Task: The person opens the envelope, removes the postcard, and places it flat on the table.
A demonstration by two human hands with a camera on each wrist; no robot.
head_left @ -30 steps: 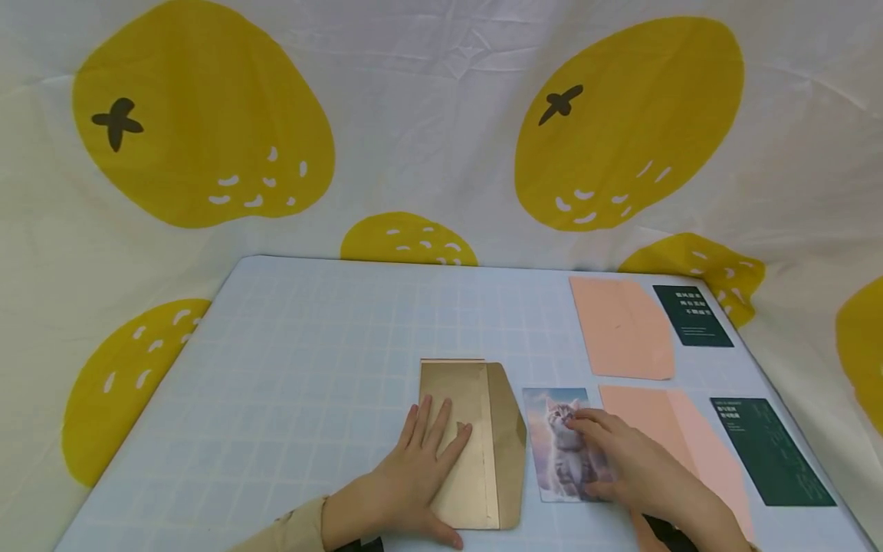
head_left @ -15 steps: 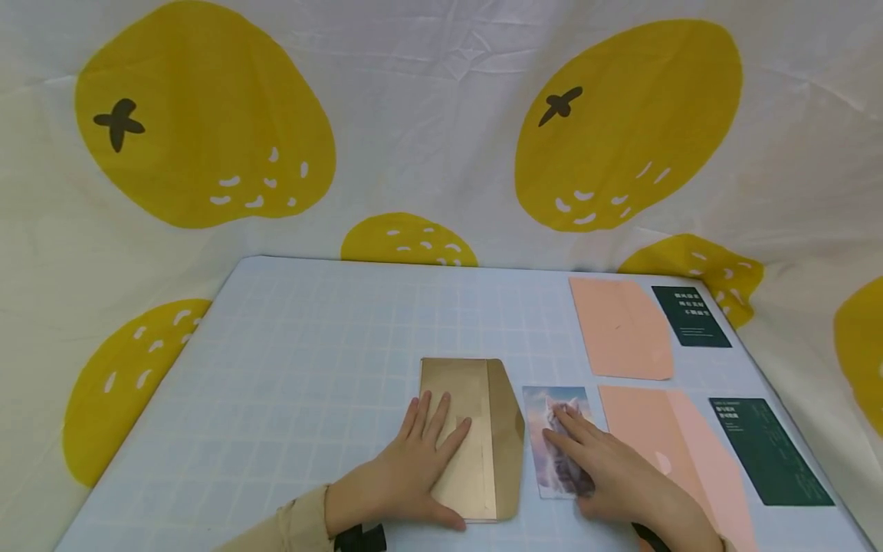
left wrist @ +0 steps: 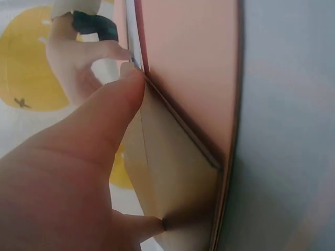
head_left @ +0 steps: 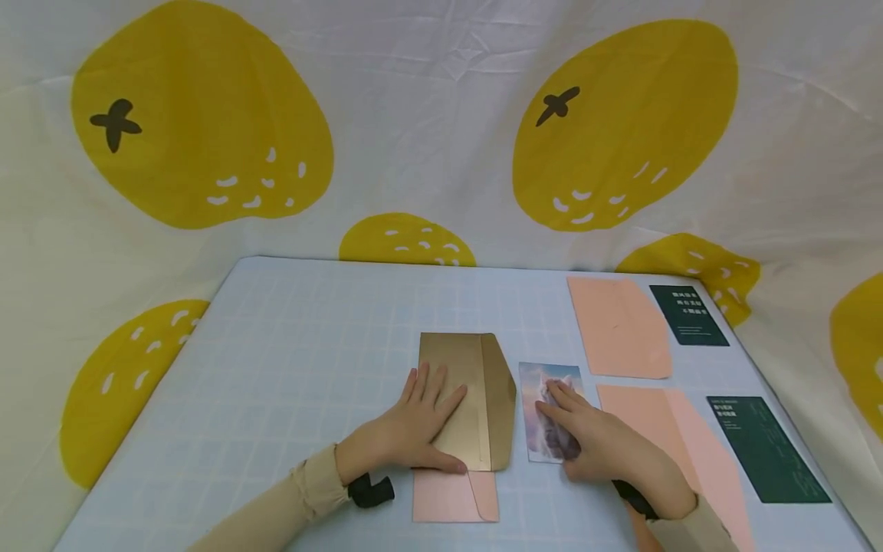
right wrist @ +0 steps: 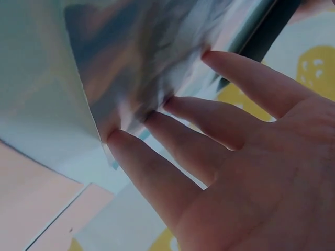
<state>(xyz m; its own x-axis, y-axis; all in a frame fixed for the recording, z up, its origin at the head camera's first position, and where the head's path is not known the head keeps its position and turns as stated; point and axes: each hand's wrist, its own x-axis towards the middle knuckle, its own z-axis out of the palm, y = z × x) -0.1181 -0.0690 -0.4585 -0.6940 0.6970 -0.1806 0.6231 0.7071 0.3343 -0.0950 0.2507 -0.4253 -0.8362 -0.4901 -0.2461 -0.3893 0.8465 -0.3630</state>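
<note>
My left hand point(head_left: 421, 431) lies with fingers spread on a gold envelope point(head_left: 469, 356), whose flap points right. The thumb is at the envelope's near edge. From under that edge a pink envelope point(head_left: 451, 502) sticks out. In the left wrist view, the gold envelope point(left wrist: 175, 167) overlaps the pink one. My right hand point(head_left: 596, 437) presses its fingertips on a kitten picture card point(head_left: 534, 376), just right of the gold flap and apart from it. The right wrist view shows several fingertips touching the card's point(right wrist: 131, 63) face. The hand partly hides the kitten.
At the right, a pink envelope point(head_left: 617, 326) and a green card point(head_left: 688, 314) lie at the back. Nearer are another pink envelope point(head_left: 710, 452), partly under my right forearm, and a larger green card point(head_left: 769, 448). A fruit-printed cloth point(head_left: 428, 115) hangs behind the table.
Both hands have slid away from me, the left carrying the gold envelope, the right the kitten card. A pink envelope has come into view below the gold one. The right fingers flattened onto the card.
</note>
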